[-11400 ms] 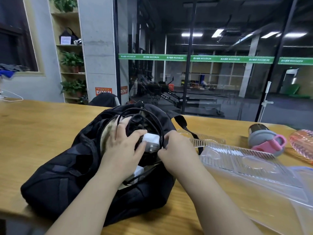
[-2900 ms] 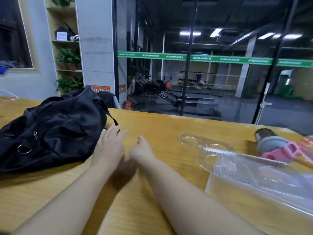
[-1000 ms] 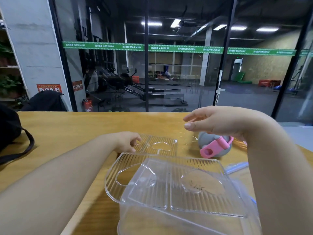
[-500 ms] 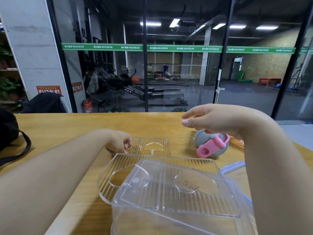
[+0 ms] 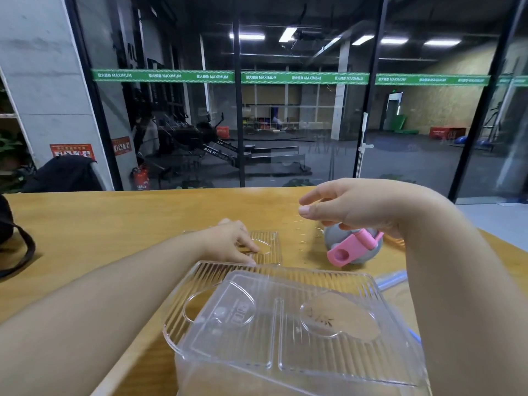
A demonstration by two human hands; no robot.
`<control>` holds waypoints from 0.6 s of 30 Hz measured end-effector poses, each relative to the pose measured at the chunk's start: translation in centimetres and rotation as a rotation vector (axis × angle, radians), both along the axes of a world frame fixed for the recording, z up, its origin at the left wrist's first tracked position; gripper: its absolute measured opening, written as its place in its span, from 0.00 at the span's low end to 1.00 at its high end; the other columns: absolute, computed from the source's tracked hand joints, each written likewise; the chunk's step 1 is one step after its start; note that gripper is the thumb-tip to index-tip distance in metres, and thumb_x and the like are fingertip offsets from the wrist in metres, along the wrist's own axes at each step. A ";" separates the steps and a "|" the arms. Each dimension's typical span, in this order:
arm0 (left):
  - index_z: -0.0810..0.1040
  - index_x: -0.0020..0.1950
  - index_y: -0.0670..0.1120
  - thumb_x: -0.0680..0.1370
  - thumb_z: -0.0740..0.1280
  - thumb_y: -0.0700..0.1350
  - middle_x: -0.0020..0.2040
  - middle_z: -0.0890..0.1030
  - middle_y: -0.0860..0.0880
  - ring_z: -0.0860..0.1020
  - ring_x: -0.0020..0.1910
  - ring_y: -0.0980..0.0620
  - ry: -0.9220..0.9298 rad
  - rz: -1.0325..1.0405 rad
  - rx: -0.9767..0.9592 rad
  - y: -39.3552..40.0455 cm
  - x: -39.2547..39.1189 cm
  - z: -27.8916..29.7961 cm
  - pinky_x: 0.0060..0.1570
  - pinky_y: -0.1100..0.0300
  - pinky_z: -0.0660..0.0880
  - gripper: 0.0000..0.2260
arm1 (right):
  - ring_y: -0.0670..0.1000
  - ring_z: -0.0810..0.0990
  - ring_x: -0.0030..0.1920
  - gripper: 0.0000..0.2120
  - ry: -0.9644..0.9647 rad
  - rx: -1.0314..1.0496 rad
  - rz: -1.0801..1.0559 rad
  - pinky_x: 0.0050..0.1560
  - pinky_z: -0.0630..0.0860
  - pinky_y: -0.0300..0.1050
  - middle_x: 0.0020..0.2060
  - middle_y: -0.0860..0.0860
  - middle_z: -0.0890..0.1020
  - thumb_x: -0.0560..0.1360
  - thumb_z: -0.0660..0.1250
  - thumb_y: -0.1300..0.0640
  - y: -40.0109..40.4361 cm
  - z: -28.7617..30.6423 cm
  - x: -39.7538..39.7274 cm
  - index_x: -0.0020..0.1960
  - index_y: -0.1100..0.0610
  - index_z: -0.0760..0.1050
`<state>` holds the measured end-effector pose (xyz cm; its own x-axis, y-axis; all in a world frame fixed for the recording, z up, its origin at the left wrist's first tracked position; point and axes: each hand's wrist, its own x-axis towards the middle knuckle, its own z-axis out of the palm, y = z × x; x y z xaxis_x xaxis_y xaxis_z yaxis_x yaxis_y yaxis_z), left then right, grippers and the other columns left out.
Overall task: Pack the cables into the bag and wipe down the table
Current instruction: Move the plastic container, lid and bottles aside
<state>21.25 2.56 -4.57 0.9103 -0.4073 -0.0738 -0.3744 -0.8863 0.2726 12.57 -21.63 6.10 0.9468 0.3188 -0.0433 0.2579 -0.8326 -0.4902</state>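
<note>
At the far left edge the black bag (image 5: 5,221) sits on the wooden table (image 5: 114,224) with its strap (image 5: 20,261) trailing, pushed well apart from the hands, probably to free the surface for wiping; no cables or cloth show. The left hand (image 5: 228,241) reaches forward low, its fingertips (image 5: 251,248) pressing the small ribbed clear tray (image 5: 271,244), seemingly to slide it aside. The right hand (image 5: 351,207) hovers above the grey bottle with pink cap (image 5: 348,250), fingers relaxed and parted, holding nothing, beyond the large clear container (image 5: 285,324).
</note>
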 end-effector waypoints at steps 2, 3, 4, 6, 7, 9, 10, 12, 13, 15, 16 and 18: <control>0.78 0.55 0.62 0.71 0.69 0.59 0.56 0.71 0.58 0.66 0.58 0.57 0.001 -0.030 -0.039 0.2 0.1 -0.3 0.60 0.57 0.63 0.13 | 0.46 0.78 0.56 0.21 0.017 0.009 0.002 0.63 0.72 0.53 0.58 0.43 0.78 0.73 0.63 0.38 0.0 0.0 0.0 0.64 0.42 0.71; 0.78 0.53 0.62 0.71 0.69 0.58 0.54 0.73 0.57 0.68 0.55 0.58 0.017 -0.045 -0.062 0.3 0.1 -0.4 0.57 0.61 0.66 0.11 | 0.46 0.78 0.56 0.21 0.022 0.012 0.000 0.62 0.73 0.52 0.58 0.44 0.78 0.73 0.63 0.38 -0.1 -0.1 0.1 0.64 0.42 0.71; 0.77 0.52 0.62 0.72 0.69 0.57 0.53 0.74 0.57 0.70 0.53 0.59 0.040 -0.055 -0.085 0.4 0.1 -0.5 0.54 0.64 0.67 0.10 | 0.46 0.78 0.56 0.21 0.025 0.014 -0.003 0.61 0.74 0.52 0.58 0.44 0.78 0.73 0.63 0.38 -0.1 -0.1 0.1 0.64 0.42 0.71; 0.77 0.50 0.61 0.72 0.70 0.55 0.52 0.75 0.57 0.73 0.51 0.60 0.096 -0.043 -0.129 0.6 0.2 -0.5 0.50 0.67 0.69 0.08 | 0.47 0.78 0.56 0.21 0.024 0.014 -0.012 0.61 0.74 0.51 0.58 0.45 0.78 0.74 0.64 0.39 -0.2 -0.1 0.2 0.64 0.43 0.71; 0.77 0.49 0.60 0.71 0.70 0.54 0.51 0.75 0.56 0.74 0.50 0.59 0.130 -0.027 -0.150 0.8 0.3 -0.4 0.49 0.66 0.69 0.08 | 0.47 0.78 0.55 0.21 0.023 0.012 -0.017 0.61 0.74 0.51 0.58 0.45 0.78 0.73 0.64 0.39 -0.2 -0.1 0.2 0.64 0.43 0.71; 0.76 0.50 0.59 0.72 0.71 0.52 0.47 0.75 0.56 0.74 0.46 0.58 0.210 -0.003 -0.162 0.8 0.4 -0.2 0.48 0.64 0.70 0.09 | 0.47 0.78 0.56 0.21 0.023 0.007 -0.022 0.61 0.74 0.51 0.58 0.46 0.78 0.73 0.64 0.38 -0.2 -0.1 0.2 0.64 0.43 0.71; 0.75 0.51 0.58 0.72 0.71 0.51 0.46 0.74 0.56 0.73 0.44 0.58 0.243 0.000 -0.142 0.8 0.5 0.0 0.48 0.63 0.70 0.10 | 0.47 0.78 0.56 0.21 0.026 0.006 -0.023 0.61 0.74 0.51 0.58 0.46 0.78 0.73 0.64 0.38 -0.3 -0.1 0.3 0.64 0.43 0.71; 0.73 0.53 0.56 0.72 0.71 0.49 0.45 0.72 0.55 0.71 0.42 0.57 0.298 0.005 -0.091 0.5 0.6 0.4 0.47 0.63 0.71 0.12 | 0.47 0.78 0.56 0.21 0.035 0.008 -0.020 0.61 0.74 0.51 0.58 0.46 0.79 0.73 0.64 0.38 -0.3 -0.2 0.3 0.64 0.43 0.71; 0.73 0.53 0.55 0.73 0.71 0.48 0.44 0.72 0.54 0.70 0.40 0.57 0.324 0.013 -0.076 0.3 0.6 0.6 0.45 0.64 0.72 0.11 | 0.47 0.78 0.55 0.21 0.038 0.010 -0.019 0.61 0.74 0.51 0.58 0.46 0.79 0.73 0.64 0.38 -0.3 -0.3 0.3 0.64 0.43 0.71; 0.73 0.50 0.53 0.74 0.69 0.45 0.41 0.72 0.54 0.70 0.37 0.57 0.359 0.032 -0.044 -0.3 0.6 1.2 0.40 0.66 0.70 0.08 | 0.47 0.79 0.55 0.21 0.037 0.010 -0.021 0.61 0.74 0.51 0.57 0.46 0.79 0.73 0.64 0.38 -0.3 -0.3 0.3 0.64 0.42 0.71; 0.74 0.49 0.53 0.74 0.69 0.44 0.41 0.72 0.54 0.70 0.37 0.57 0.362 0.039 -0.018 -0.5 0.6 1.5 0.40 0.65 0.70 0.07 | 0.46 0.79 0.55 0.21 0.037 0.009 -0.023 0.60 0.74 0.51 0.57 0.46 0.79 0.73 0.64 0.38 -0.3 -0.3 0.3 0.64 0.42 0.71; 0.75 0.47 0.52 0.74 0.69 0.45 0.40 0.74 0.54 0.71 0.38 0.56 0.362 0.050 0.037 -0.9 0.6 2.1 0.44 0.63 0.71 0.05 | 0.47 0.79 0.55 0.21 0.036 0.010 -0.026 0.60 0.74 0.51 0.57 0.46 0.79 0.73 0.64 0.38 -0.3 -0.3 0.3 0.63 0.42 0.72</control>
